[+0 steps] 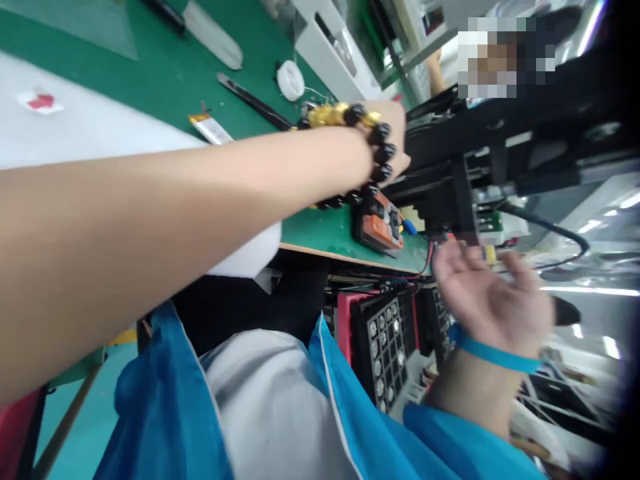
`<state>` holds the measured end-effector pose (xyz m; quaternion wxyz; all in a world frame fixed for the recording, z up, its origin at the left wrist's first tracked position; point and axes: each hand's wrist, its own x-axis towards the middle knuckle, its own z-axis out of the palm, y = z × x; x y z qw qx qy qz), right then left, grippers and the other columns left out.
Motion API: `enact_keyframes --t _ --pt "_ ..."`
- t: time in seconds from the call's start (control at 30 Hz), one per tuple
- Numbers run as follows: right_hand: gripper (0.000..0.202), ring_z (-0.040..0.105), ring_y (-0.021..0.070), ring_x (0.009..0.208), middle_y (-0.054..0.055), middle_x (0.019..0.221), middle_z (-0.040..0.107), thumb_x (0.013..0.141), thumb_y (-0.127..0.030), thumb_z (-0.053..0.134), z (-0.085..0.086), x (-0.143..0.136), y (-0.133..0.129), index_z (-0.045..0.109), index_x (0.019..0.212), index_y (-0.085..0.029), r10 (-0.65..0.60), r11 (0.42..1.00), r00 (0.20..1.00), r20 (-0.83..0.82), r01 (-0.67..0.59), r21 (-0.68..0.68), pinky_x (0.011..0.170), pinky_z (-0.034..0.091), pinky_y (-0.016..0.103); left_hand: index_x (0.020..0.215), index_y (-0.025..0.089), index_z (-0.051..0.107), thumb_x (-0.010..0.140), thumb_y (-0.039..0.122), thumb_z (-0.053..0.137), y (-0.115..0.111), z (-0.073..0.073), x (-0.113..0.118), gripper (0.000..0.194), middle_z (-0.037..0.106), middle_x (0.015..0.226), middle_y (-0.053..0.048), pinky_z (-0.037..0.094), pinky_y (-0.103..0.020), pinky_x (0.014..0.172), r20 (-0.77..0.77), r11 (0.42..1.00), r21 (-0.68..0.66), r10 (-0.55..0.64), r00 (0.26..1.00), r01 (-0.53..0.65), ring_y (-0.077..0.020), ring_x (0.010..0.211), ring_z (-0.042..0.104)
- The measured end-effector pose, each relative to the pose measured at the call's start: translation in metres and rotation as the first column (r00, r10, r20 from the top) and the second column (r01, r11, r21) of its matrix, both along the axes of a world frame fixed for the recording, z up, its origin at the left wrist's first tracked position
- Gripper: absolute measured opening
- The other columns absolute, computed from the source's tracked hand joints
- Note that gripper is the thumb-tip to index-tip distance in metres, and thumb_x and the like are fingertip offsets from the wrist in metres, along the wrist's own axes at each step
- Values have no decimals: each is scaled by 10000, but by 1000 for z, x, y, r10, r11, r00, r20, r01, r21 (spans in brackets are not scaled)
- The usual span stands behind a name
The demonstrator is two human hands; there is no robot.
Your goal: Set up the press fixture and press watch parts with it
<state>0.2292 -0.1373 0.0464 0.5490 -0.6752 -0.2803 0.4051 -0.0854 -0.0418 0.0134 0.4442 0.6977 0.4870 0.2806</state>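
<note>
My left hand [393, 130] reaches across the view to the black metal frame of a machine [450, 147]. A black and gold beaded bracelet [383, 153] circles that wrist, and the fingers are hidden. Below the wrist, an orange and black device [380, 223] sits near the green bench's edge, beside a blue connector [409, 227]. My right hand [493, 293] is open and blurred, palm up with fingers spread, next to the lower part of the frame. It wears a blue wrist strap [495, 353]. Nothing shows in its palm.
On the green bench [165, 80] lie a small pouch battery [213, 128], a dark slender tool [255, 101], a white ring-shaped item [290, 80] and a white box [335, 47]. Black trays with round pieces [385, 347] stand below the edge. A cable [550, 230] loops at the right.
</note>
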Motion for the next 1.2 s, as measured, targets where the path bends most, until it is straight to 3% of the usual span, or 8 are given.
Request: enact_keyframes --t 0.1,0.2,0.27,0.37,0.57,0.8,1.03,1.2 --pt "490 694 238 1230 192 1244 698 1046 -462 380 -3 -24 2 699 1153 -105 -6 998 991 -135 -2 -61 922 686 322 1196 106 734 994 397 660 3 -3 0 361 711 1285 -183 529 -405 1065 -129 984 171 -32 991 54 -351 1259 643" --pt "358 726 216 1164 89 1234 732 1069 -412 409 -7 -47 23 722 1143 -254 113 993 976 -188 -108 38 909 687 334 1313 102 667 1047 325 585 1 -4 0 357 696 1346 -125 523 -356 1069 -120 982 189 1 993 22 -292 1287 634" --pt "338 757 195 1046 47 1168 756 1071 -346 398 -8 -54 35 732 1088 -296 121 992 978 -170 -114 51 836 692 303 1306 90 662 1061 306 568 -2 -5 -1 340 705 1331 -117 524 -361 1059 -113 976 216 43 993 -17 -284 1276 638" --pt "386 767 180 899 72 1128 767 1045 -292 364 -11 -50 44 743 1092 -240 81 997 988 -128 -79 22 702 682 259 1280 79 671 1044 257 600 -3 -7 -2 304 712 1300 -161 530 -397 1047 -79 972 232 65 995 -45 -305 1264 642" --pt "374 755 144 987 -15 1113 782 875 -91 504 -21 -24 45 762 1018 -321 103 993 986 -129 -95 64 799 671 266 1239 122 656 1010 173 608 -2 -10 -4 240 705 1296 -155 510 -428 1036 -51 964 254 100 994 -84 -327 1253 634" --pt "335 750 118 874 14 1029 787 959 -174 420 -21 -20 52 726 1077 -245 82 995 984 -160 -89 -34 733 650 236 1314 82 600 1027 163 564 0 -11 -4 301 730 1218 -147 471 -428 1042 -102 965 260 70 992 -42 -336 1268 614" --pt "341 755 125 877 37 957 789 897 -145 424 -20 -28 54 730 1033 -208 92 995 989 -115 -95 -15 741 654 219 1312 113 597 1009 160 578 3 -16 -5 307 737 1200 -121 477 -404 980 -106 959 276 92 990 -60 -327 1219 632" --pt "320 757 127 909 52 1070 786 862 -165 476 -22 -19 58 735 1041 -222 152 987 984 -89 -156 -28 781 642 222 1341 99 577 1013 149 559 2 -15 -6 332 732 1230 -124 474 -401 970 -137 957 287 84 987 -42 -320 1214 631"
